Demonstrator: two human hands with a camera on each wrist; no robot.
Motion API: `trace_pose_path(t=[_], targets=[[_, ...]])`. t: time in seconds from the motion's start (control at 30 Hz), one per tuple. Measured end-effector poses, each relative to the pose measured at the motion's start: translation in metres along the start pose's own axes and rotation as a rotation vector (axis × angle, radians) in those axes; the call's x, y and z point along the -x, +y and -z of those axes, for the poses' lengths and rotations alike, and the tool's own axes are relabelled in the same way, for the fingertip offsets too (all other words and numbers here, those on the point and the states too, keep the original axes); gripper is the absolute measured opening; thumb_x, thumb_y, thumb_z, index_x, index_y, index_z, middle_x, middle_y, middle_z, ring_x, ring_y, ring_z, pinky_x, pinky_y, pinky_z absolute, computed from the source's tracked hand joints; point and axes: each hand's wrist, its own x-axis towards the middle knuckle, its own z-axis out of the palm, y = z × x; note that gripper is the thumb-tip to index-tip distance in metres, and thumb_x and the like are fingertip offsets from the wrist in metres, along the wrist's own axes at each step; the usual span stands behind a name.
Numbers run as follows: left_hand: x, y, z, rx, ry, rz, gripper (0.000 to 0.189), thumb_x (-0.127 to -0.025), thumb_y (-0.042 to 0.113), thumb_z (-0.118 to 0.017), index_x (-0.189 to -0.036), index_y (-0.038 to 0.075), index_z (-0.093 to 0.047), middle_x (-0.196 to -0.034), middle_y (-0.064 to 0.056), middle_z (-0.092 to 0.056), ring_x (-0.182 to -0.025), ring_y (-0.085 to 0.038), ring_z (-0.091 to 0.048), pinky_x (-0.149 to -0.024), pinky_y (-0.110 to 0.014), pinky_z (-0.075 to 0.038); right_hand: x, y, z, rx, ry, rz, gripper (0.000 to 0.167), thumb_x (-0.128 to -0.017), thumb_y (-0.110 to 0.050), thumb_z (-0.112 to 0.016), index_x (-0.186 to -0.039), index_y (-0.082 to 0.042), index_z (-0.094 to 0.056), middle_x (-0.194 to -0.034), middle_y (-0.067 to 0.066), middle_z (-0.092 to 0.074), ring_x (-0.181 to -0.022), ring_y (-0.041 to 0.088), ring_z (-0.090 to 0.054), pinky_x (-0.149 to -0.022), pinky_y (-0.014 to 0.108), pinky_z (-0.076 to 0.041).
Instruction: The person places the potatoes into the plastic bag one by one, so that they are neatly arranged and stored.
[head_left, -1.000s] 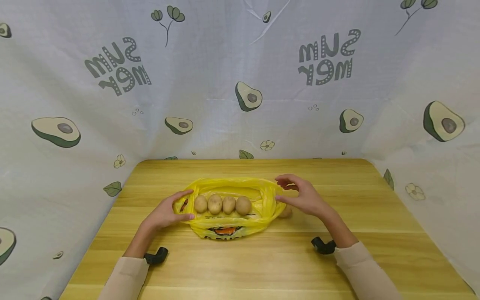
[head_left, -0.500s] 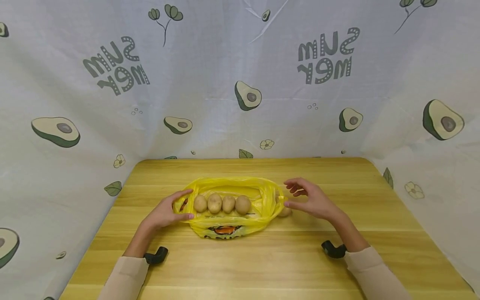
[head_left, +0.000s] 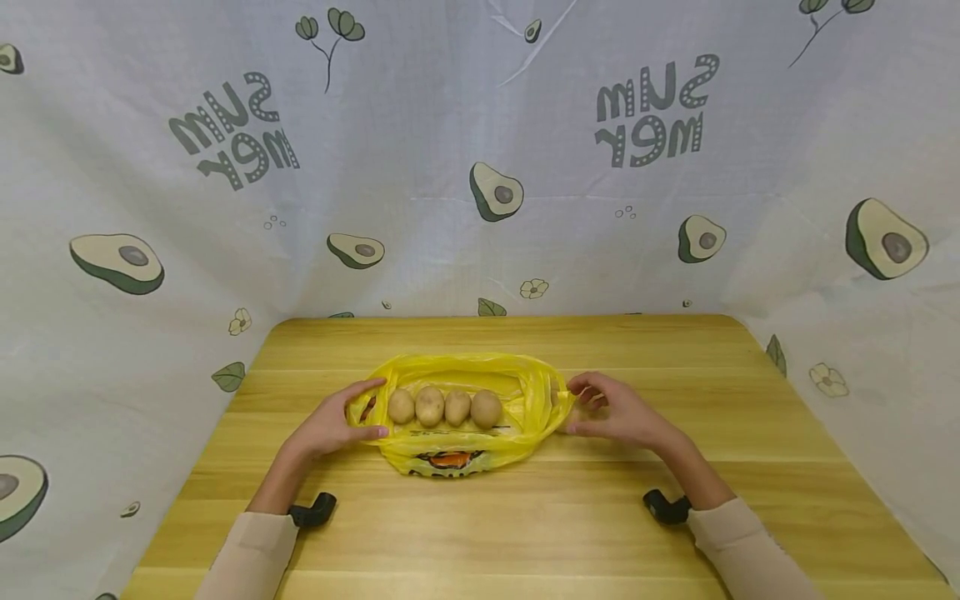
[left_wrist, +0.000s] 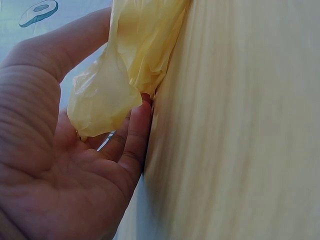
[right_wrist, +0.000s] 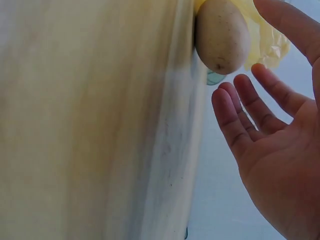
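Note:
A yellow plastic bag (head_left: 510,452) lies with its mouth spread wide, and several potatoes (head_left: 430,407) sit in a row inside it. My left hand (head_left: 330,423) holds the bag's left end, thumb and fingers around the crumpled plastic (left_wrist: 102,95). At the right end, my right hand (head_left: 618,414) has its thumb and fingers spread apart with nothing held. One more potato (right_wrist: 222,37) rests on the table outside the bag, just ahead of the right fingertips in the right wrist view. From the head view that potato is mostly hidden between bag and hand.
The wooden table (head_left: 465,533) carries the bag and loose potato. A white curtain (head_left: 435,108) printed with avocados hangs behind the table and along its sides. A black wrist mount (head_left: 313,511) sits on the left wrist, another mount (head_left: 666,507) on the right.
My right hand has let go of the bag's right side, drawn back to the right, then lowered beside the loose potato. The left hand and the bagged potatoes stay in place.

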Motion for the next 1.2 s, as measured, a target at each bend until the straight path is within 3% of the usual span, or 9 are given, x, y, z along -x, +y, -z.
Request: trace_pose_path(t=[0.27, 0.47, 0.63, 0.97, 1.2], targets=[[-0.001, -0.002, 0.0, 0.004, -0.002, -0.004, 0.084, -0.083, 0.037, -0.087, -0.156, 0.026, -0.047, -0.163, -0.017, -0.04, -0.152, -0.048, -0.029, -0.116, -0.074, -0.026, 0.0, 0.001, -0.004, 0.025, -0.074, -0.05, 0.074, -0.084, -0.034, -0.087, -0.139, 0.002, -0.055, -0.121, 0.012, -0.065, -0.105, 0.023, -0.063, -0.09, 0.04, -0.058], [-0.002, -0.002, 0.0, 0.0, -0.002, -0.006, 0.084, -0.083, 0.036, -0.088, -0.156, 0.025, -0.046, -0.163, -0.018, -0.04, -0.151, -0.048, -0.03, -0.116, -0.074, -0.026, -0.001, 0.003, -0.007, 0.037, -0.091, -0.046, 0.061, -0.086, -0.03, -0.086, -0.134, -0.002, -0.061, -0.118, 0.009, -0.067, -0.103, 0.022, -0.064, -0.086, 0.035, -0.059], [-0.002, -0.002, 0.001, -0.004, -0.004, 0.005, 0.085, -0.083, 0.037, -0.088, -0.156, 0.026, -0.046, -0.163, -0.018, -0.039, -0.152, -0.049, -0.029, -0.116, -0.074, -0.025, -0.001, 0.002, -0.008, 0.028, -0.077, -0.03, 0.05, -0.087, -0.026, -0.085, -0.128, -0.005, -0.065, -0.117, 0.009, -0.068, -0.103, 0.024, -0.064, -0.085, 0.039, -0.06], [-0.001, -0.001, 0.001, 0.002, -0.01, 0.009, 0.085, -0.083, 0.037, -0.087, -0.156, 0.026, -0.046, -0.164, -0.018, -0.039, -0.152, -0.049, -0.029, -0.116, -0.075, -0.026, 0.006, 0.006, -0.001, -0.005, -0.035, -0.05, 0.052, -0.087, -0.023, -0.084, -0.13, -0.002, -0.065, -0.123, 0.014, -0.067, -0.107, 0.027, -0.064, -0.089, 0.041, -0.06], [0.0, -0.001, 0.0, 0.005, -0.009, 0.011, 0.085, -0.083, 0.037, -0.087, -0.156, 0.026, -0.045, -0.164, -0.017, -0.038, -0.152, -0.049, -0.028, -0.116, -0.075, -0.025, 0.013, 0.009, 0.007, -0.012, 0.005, -0.056, 0.047, -0.088, -0.027, -0.084, -0.127, -0.007, -0.067, -0.123, 0.013, -0.067, -0.106, 0.027, -0.065, -0.089, 0.039, -0.06]])
